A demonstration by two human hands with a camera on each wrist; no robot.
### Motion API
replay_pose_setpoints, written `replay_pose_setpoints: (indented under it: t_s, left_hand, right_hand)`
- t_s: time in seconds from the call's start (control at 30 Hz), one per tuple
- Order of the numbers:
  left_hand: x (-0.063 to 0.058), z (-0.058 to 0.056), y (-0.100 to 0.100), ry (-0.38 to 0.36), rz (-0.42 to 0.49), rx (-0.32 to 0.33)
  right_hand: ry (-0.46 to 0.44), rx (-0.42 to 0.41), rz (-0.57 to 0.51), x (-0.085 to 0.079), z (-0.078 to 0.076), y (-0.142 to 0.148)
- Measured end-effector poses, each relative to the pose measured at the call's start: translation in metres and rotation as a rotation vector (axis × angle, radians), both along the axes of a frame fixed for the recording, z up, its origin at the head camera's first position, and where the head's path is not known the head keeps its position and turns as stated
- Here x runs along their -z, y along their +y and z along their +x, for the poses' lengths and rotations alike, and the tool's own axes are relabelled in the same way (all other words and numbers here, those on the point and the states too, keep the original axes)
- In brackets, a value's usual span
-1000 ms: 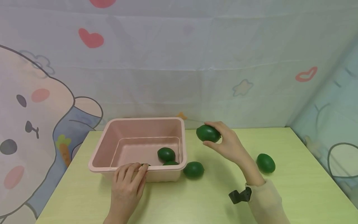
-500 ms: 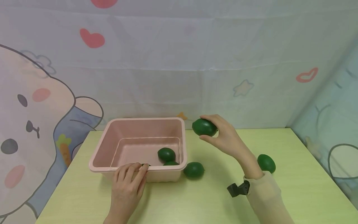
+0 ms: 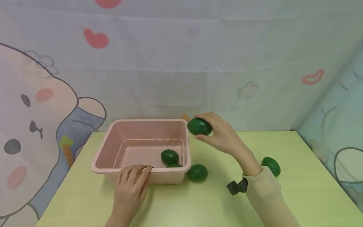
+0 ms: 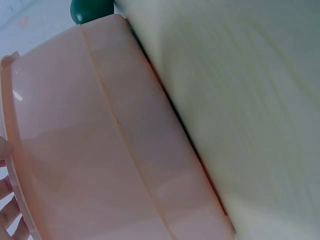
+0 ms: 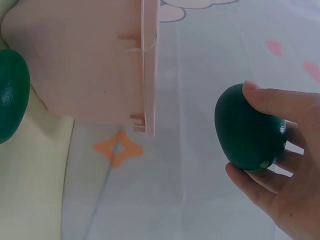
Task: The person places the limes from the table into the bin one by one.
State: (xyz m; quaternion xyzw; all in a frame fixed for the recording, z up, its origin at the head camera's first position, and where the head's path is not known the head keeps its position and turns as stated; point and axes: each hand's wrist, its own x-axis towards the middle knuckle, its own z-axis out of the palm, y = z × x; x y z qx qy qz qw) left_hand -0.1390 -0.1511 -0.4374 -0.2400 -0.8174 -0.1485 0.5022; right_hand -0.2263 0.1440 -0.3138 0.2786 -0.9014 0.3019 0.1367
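Note:
My right hand [image 3: 222, 135] pinches a dark green lime [image 3: 199, 126] between thumb and fingers. It holds it in the air beside the upper right corner of a pink plastic bin [image 3: 141, 124]; in the right wrist view the bin's side lies left of this lime [image 5: 250, 130]. My left hand [image 3: 129, 189] grips the bin's front rim, fingers over the edge. Inside the bin at the right is a lime [image 3: 169, 156], with another lime [image 3: 174, 165] partly hidden by the front wall. A green sliver shows near the left fingertips.
One lime [image 3: 197, 172] lies on the light wooden table [image 3: 204, 205] against the bin's right side. Another lime [image 3: 271, 166] sits farther right, partly behind the right sleeve. A printed cloth [image 3: 170, 63] hangs behind the table.
My right hand has moved left and slightly up with the lime, from over the table toward the bin's right rim. The left hand keeps its hold on the rim.

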Motion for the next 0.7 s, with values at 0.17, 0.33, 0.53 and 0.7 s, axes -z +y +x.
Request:
replay_pose_setpoints:
  t_s: [0.17, 0.33, 0.53, 0.7]
  left_hand:
    - [-0.001, -0.001, 0.001, -0.001, -0.001, -0.001]
    - [-0.001, -0.001, 0.003, -0.001, -0.008, -0.007]
    - [-0.001, -0.001, 0.004, -0.004, -0.005, -0.003]
    - [-0.001, -0.001, 0.004, -0.011, -0.006, 0.000]
  right_hand:
    - [0.022, -0.022, 0.056, -0.004, -0.004, -0.005]
    - [0.034, -0.040, 0.143, -0.008, -0.007, -0.011]
    - [0.072, -0.096, 0.201, -0.012, -0.012, -0.019]
    - [0.080, -0.117, 0.223, -0.014, -0.015, -0.026]
